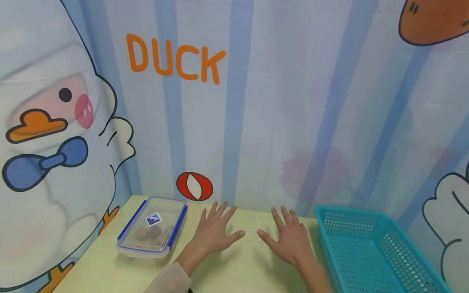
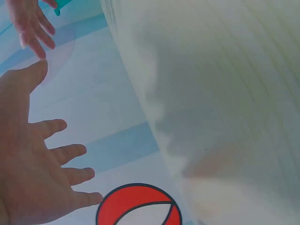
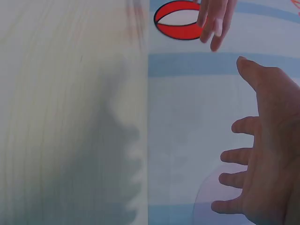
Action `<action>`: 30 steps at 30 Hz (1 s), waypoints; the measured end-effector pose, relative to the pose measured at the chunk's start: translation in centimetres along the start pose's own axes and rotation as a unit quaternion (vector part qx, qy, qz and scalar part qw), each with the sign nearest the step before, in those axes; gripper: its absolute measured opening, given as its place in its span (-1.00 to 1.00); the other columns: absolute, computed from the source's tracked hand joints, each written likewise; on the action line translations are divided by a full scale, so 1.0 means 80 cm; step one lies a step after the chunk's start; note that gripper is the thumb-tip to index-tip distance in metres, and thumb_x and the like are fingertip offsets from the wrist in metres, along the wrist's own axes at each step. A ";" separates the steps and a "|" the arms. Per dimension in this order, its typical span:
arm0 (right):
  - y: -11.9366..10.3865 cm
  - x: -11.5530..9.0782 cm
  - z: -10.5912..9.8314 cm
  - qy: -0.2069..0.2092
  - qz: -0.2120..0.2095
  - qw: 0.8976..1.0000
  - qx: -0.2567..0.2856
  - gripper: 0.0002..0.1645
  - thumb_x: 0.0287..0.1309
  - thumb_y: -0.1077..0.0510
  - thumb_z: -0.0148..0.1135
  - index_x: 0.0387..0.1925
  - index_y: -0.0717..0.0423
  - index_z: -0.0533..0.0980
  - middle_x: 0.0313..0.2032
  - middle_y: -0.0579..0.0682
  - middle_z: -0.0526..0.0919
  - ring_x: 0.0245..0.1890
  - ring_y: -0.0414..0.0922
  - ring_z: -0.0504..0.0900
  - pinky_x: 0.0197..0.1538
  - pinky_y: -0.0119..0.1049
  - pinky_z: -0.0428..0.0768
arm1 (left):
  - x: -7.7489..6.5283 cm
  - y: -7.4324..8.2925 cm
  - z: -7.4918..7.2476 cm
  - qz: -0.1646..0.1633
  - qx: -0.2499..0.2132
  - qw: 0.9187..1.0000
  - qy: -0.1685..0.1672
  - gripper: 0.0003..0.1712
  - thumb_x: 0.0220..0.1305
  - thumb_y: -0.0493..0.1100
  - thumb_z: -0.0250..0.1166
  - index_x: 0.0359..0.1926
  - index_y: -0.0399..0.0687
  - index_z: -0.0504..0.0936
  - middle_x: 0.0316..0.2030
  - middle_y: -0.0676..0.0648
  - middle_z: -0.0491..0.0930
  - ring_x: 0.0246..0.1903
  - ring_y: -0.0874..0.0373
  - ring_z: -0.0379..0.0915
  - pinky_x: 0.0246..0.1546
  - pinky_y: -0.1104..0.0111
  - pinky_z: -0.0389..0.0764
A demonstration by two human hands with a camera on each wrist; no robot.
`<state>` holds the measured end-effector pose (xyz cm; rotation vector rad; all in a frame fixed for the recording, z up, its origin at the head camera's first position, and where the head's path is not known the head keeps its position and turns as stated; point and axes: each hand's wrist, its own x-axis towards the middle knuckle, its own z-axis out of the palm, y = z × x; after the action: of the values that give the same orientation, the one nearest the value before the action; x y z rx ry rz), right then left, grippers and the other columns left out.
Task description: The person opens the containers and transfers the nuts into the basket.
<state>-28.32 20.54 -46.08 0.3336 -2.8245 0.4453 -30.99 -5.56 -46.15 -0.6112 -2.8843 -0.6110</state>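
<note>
Both hands hover over the pale yellow table in the head view, palms down with fingers spread. The left hand (image 1: 214, 232) holds nothing; nearest to it, on its left, stands a clear lidded food container (image 1: 152, 228) with blue edge clips. Several round brownish things (image 1: 148, 233) show through its lid, their kind unclear. The right hand (image 1: 291, 240) is also bare, just left of a turquoise plastic basket (image 1: 381, 248). In the left wrist view the left hand (image 2: 37, 154) has straight fingers, as does the right hand (image 3: 269, 150) in the right wrist view.
A printed curtain (image 1: 271, 101) with blue stripes and the word DUCK rises behind the table (image 1: 238, 268). More of the cartoon fabric (image 1: 40, 211) stands along the left side. The basket takes up the table's right side, the container its left.
</note>
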 end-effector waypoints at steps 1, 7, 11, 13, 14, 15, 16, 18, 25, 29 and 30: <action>-0.003 0.000 -0.001 0.002 -0.002 1.000 0.010 0.10 0.39 -0.53 0.07 0.65 0.05 0.18 0.61 0.27 0.16 0.60 0.39 0.05 0.38 0.56 0.23 | -0.001 0.003 -0.003 0.001 0.001 1.000 -0.003 -0.04 0.41 0.47 0.20 0.63 0.12 0.29 0.63 -0.21 0.14 0.63 -0.32 -0.15 0.53 -0.37 -0.11; -0.027 0.000 -0.003 0.021 -0.021 0.998 0.050 0.05 0.41 -0.49 0.10 0.64 0.05 0.22 0.59 0.27 0.21 0.58 0.37 0.12 0.37 0.53 0.28 | -0.009 0.013 -0.023 0.004 0.013 1.000 -0.028 -0.02 0.41 0.48 0.17 0.64 0.09 0.27 0.61 -0.19 0.19 0.62 -0.31 -0.09 0.52 -0.36 -0.05; -0.039 0.005 0.003 0.043 -0.027 0.995 0.081 0.01 0.42 -0.46 0.12 0.63 0.04 0.25 0.58 0.23 0.25 0.57 0.34 0.17 0.37 0.50 0.31 | -0.017 0.011 -0.042 0.002 0.021 0.999 -0.030 0.00 0.42 0.49 0.17 0.63 0.02 0.28 0.59 -0.20 0.24 0.60 -0.33 -0.02 0.50 -0.37 0.03; -0.044 0.009 0.006 0.050 -0.027 0.993 0.099 -0.01 0.43 -0.45 0.13 0.63 0.02 0.25 0.58 0.20 0.25 0.57 0.31 0.18 0.37 0.49 0.31 | -0.020 0.006 -0.053 0.002 0.019 1.000 -0.021 -0.01 0.42 0.47 0.19 0.63 0.00 0.29 0.57 -0.20 0.27 0.58 -0.33 0.03 0.49 -0.38 0.05; -0.047 0.010 0.008 0.052 -0.028 0.992 0.109 -0.02 0.44 -0.44 0.13 0.63 0.02 0.26 0.58 0.19 0.26 0.57 0.31 0.19 0.37 0.50 0.31 | -0.021 0.004 -0.059 0.001 0.020 1.000 -0.016 -0.01 0.42 0.46 0.19 0.63 0.00 0.29 0.57 -0.20 0.28 0.58 -0.33 0.05 0.48 -0.39 0.06; -0.050 0.012 0.009 0.053 -0.029 0.991 0.118 -0.03 0.44 -0.44 0.12 0.63 0.01 0.26 0.58 0.19 0.26 0.56 0.30 0.21 0.36 0.50 0.32 | -0.021 0.000 -0.064 0.001 0.020 1.000 -0.010 -0.01 0.42 0.46 0.20 0.63 -0.01 0.29 0.56 -0.20 0.28 0.57 -0.32 0.06 0.48 -0.40 0.06; -0.053 0.014 0.010 0.054 -0.029 0.990 0.129 -0.03 0.44 -0.44 0.13 0.63 0.00 0.26 0.58 0.18 0.27 0.56 0.30 0.21 0.36 0.50 0.32 | -0.022 -0.004 -0.069 0.000 0.021 1.000 -0.004 -0.01 0.42 0.46 0.20 0.63 0.00 0.29 0.56 -0.20 0.29 0.57 -0.31 0.08 0.47 -0.41 0.05; -0.059 0.018 0.012 0.052 -0.028 0.986 0.155 -0.04 0.45 -0.43 0.12 0.63 -0.01 0.26 0.58 0.17 0.28 0.55 0.28 0.23 0.36 0.49 0.33 | -0.024 -0.013 -0.079 -0.003 0.019 1.000 0.006 0.00 0.42 0.47 0.20 0.64 0.01 0.27 0.56 -0.20 0.29 0.57 -0.29 0.09 0.46 -0.42 0.05; -0.091 0.035 0.015 0.048 -0.025 0.970 0.237 -0.05 0.44 -0.43 0.13 0.60 0.01 0.30 0.56 0.13 0.31 0.56 0.23 0.24 0.41 0.43 0.32 | -0.036 -0.048 -0.122 -0.013 0.032 0.999 0.034 0.03 0.43 0.50 0.14 0.63 -0.05 0.26 0.55 -0.25 0.29 0.54 -0.29 0.14 0.43 -0.44 0.12; -0.114 0.046 0.024 0.045 -0.046 0.968 0.243 -0.07 0.45 -0.42 0.12 0.58 0.06 0.32 0.55 0.12 0.33 0.54 0.21 0.27 0.45 0.37 0.31 | -0.046 -0.078 -0.146 -0.037 0.041 0.997 0.048 0.02 0.47 0.47 0.10 0.64 -0.11 0.23 0.54 -0.34 0.27 0.51 -0.39 0.16 0.38 -0.44 0.20; -0.119 0.048 0.028 0.042 -0.050 0.967 0.245 -0.07 0.46 -0.41 0.11 0.58 0.05 0.33 0.55 0.11 0.33 0.54 0.20 0.27 0.46 0.35 0.31 | -0.048 -0.088 -0.150 -0.041 0.040 0.997 0.051 0.02 0.49 0.46 0.10 0.64 -0.13 0.22 0.54 -0.37 0.26 0.50 -0.41 0.16 0.37 -0.44 0.23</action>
<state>-29.91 10.26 -44.48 0.5341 -2.5673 1.1071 -29.85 -17.76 -38.59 -0.4388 -2.8346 -0.5190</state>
